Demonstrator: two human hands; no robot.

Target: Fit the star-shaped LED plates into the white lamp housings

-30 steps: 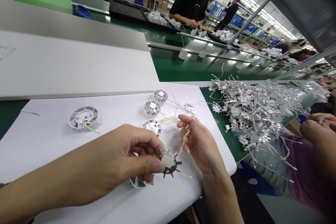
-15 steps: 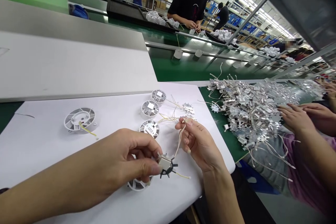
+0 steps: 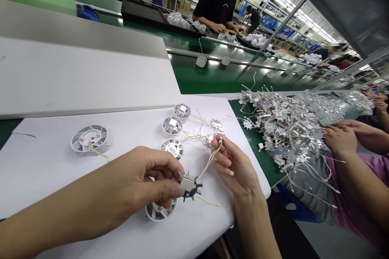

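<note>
Between thumb and fingers, my left hand [image 3: 146, 186] pinches a small metal part [image 3: 189, 185] with a square silvery block and dark spokes around it. Pale wires run up from this part to my right hand [image 3: 235, 164], whose thumb and forefinger close on their connector end. Beneath my left hand lies a round white fan frame [image 3: 160, 210], partly hidden. Three more round frames stand in a row behind, among them one with a printed label [image 3: 172, 148]. Two star-shaped metal pieces, one at the back [image 3: 216, 124], lie beyond my right hand with their wires.
A larger fan frame [image 3: 90, 139] with a yellow wire lies at the left on the white sheet [image 3: 45, 170]. A big heap of metal parts [image 3: 288, 125] covers the green surface at the right, where another person's hands [image 3: 342, 135] rest. A grey-white board [image 3: 85, 73] lies behind.
My right hand has moved slightly right with the wire ends, drawing the wires outward. My left hand and the metal part have shifted a little left. The person across has spread their hands apart.
</note>
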